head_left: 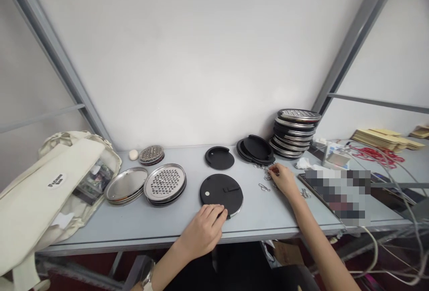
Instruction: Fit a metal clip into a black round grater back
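My left hand rests on the near edge of a round black lid lying flat on the grey table, fingers curled over its rim. My right hand reaches to the right of the lid, fingertips pinched in a small heap of metal clips; one loose clip lies just in front of it. A smaller black disc sits behind the lid.
Perforated steel grater discs and plain steel discs lie at the left, a small grater disc behind them. Black lids and a tall disc stack stand at the back right. A cream bag fills the left end.
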